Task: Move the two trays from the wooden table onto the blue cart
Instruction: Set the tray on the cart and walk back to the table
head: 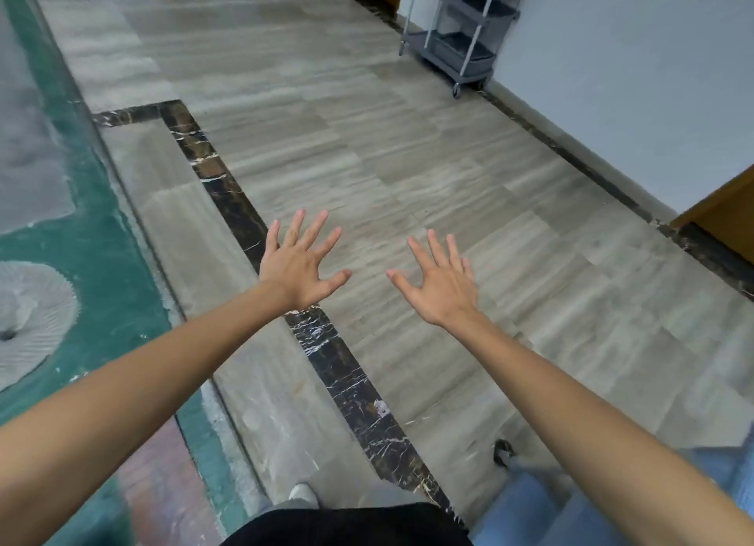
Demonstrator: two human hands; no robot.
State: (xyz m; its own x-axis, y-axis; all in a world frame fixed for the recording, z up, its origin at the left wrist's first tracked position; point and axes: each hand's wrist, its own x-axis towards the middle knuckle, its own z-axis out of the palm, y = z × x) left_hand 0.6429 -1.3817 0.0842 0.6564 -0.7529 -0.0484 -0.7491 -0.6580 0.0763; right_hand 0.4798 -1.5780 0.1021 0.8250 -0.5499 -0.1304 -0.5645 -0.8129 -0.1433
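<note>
The floor [428,186] is laid in grey-beige stone tiles with a streaked grain. A dark marble strip [228,190] with white veins runs diagonally across it and turns a corner at upper left. Left of the strip lies a teal carpet [102,260] with pale grey patterns, its edge parallel to the strip. A plain white wall [632,76] bounds the right side, with a dark skirting band [571,157] along its base. Brown wooden panels [722,215] interrupt the wall at mid right and at the top. A grey three-shelf trolley [461,35] on castors stands against the wall at upper right. Lighting is even and diffuse
</note>
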